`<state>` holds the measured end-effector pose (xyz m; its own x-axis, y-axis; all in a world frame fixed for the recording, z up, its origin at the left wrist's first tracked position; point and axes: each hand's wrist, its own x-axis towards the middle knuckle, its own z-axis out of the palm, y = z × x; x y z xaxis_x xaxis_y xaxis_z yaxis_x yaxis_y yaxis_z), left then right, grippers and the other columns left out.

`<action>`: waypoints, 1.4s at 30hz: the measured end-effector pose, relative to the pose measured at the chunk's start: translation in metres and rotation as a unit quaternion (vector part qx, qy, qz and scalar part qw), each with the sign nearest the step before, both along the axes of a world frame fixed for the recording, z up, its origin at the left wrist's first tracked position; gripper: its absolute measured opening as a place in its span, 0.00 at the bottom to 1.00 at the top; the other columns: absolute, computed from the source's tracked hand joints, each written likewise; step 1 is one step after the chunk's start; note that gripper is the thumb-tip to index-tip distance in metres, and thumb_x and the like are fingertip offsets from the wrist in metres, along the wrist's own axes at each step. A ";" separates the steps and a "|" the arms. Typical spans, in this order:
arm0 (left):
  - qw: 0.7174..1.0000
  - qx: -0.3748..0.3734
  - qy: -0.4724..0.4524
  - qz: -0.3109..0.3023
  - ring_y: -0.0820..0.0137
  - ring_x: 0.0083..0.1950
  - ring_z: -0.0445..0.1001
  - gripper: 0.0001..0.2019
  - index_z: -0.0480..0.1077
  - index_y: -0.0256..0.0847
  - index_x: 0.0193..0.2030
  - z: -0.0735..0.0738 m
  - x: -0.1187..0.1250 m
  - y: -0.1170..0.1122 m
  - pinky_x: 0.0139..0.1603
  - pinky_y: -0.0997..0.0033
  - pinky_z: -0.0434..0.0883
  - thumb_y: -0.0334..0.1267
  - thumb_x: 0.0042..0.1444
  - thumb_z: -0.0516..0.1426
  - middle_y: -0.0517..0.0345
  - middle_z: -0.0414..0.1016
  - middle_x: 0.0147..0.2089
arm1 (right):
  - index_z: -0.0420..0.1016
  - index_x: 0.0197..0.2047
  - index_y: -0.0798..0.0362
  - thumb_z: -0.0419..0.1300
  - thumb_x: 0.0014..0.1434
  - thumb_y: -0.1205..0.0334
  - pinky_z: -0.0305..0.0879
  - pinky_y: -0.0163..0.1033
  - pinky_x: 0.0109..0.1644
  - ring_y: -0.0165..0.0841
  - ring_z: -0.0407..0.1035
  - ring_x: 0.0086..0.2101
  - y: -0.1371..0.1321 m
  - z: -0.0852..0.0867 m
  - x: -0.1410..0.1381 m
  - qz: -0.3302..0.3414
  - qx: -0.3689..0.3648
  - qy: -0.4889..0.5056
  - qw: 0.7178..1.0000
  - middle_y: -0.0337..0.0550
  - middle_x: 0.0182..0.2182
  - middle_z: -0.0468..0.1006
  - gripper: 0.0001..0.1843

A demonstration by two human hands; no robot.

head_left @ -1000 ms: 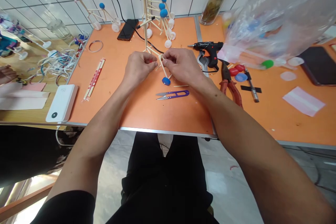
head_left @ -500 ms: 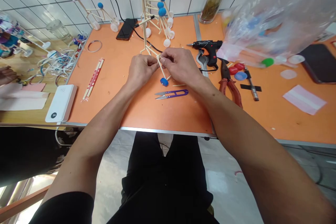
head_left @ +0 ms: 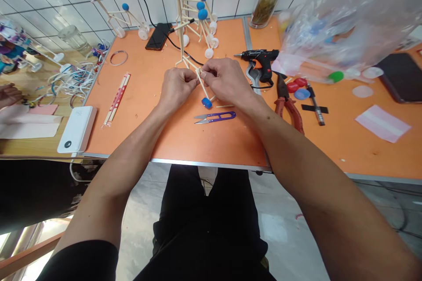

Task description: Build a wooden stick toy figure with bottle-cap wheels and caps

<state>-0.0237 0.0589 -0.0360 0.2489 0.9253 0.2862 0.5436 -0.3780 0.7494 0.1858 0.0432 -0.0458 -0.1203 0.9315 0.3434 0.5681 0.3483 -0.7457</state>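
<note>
Both hands meet over the orange table (head_left: 184,136). My left hand (head_left: 176,85) and my right hand (head_left: 224,80) pinch the same small model of thin wooden sticks (head_left: 201,85), fingertips almost touching. A blue bottle cap (head_left: 206,102) at the model's lower end rests on the table. A tall stick frame (head_left: 181,22) rises just behind the hands. Purple thread snips (head_left: 216,117) lie a little nearer me than the hands.
A black glue gun (head_left: 262,59), red-handled pliers (head_left: 290,105) and loose caps (head_left: 298,88) lie to the right under a clear plastic bag (head_left: 346,26). Stick models with blue balls (head_left: 202,13), a phone (head_left: 159,36), wrapped chopsticks (head_left: 118,99) and a white power bank (head_left: 77,129) lie left and behind.
Both hands and the small stick model have drawn slightly closer together and shifted a little left. Nothing else on the table has moved.
</note>
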 end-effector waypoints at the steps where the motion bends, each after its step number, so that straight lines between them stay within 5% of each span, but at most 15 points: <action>1: 1.000 0.004 0.000 -0.002 0.63 0.38 0.71 0.23 0.70 0.47 0.27 -0.001 0.000 0.001 0.41 0.61 0.67 0.48 0.66 0.76 0.61 0.62 0.24 | 0.87 0.42 0.41 0.73 0.79 0.40 0.82 0.59 0.57 0.54 0.82 0.47 0.000 0.000 0.000 0.000 0.001 0.000 1.000 0.48 0.38 0.89 0.17; 12: 0.999 0.042 0.002 -0.005 0.67 0.33 0.65 0.22 0.70 0.45 0.25 -0.011 0.000 0.008 0.40 0.60 0.61 0.33 0.67 0.73 0.64 0.60 0.24 | 0.85 0.42 0.43 0.70 0.82 0.46 0.81 0.56 0.59 0.51 0.83 0.47 -0.005 0.001 -0.005 -0.004 -0.004 -0.009 1.000 0.47 0.41 0.90 0.15; 17: 0.999 0.047 0.003 -0.008 0.67 0.33 0.64 0.21 0.72 0.45 0.26 -0.013 -0.001 0.010 0.38 0.60 0.60 0.39 0.68 0.74 0.63 0.60 0.23 | 0.87 0.46 0.42 0.69 0.82 0.51 0.81 0.56 0.62 0.52 0.84 0.50 -0.006 0.004 -0.006 0.000 -0.001 -0.008 1.000 0.47 0.43 0.92 0.10; 26: 0.997 0.057 -0.027 -0.038 0.68 0.31 0.58 0.37 0.63 0.46 0.22 -0.013 -0.001 0.010 0.36 0.57 0.56 0.58 0.73 0.76 0.62 0.51 0.24 | 0.84 0.43 0.42 0.69 0.82 0.52 0.80 0.58 0.63 0.54 0.84 0.50 -0.008 0.008 -0.008 -0.007 -0.007 -0.027 1.000 0.48 0.41 0.90 0.11; 42: 0.996 0.074 -0.044 -0.040 0.66 0.31 0.63 0.29 0.65 0.46 0.23 -0.026 -0.003 0.019 0.37 0.56 0.58 0.44 0.70 0.75 0.61 0.58 0.23 | 0.83 0.42 0.43 0.68 0.82 0.53 0.78 0.55 0.60 0.52 0.82 0.48 -0.007 0.013 -0.009 -0.025 -0.013 -0.065 0.998 0.48 0.39 0.90 0.12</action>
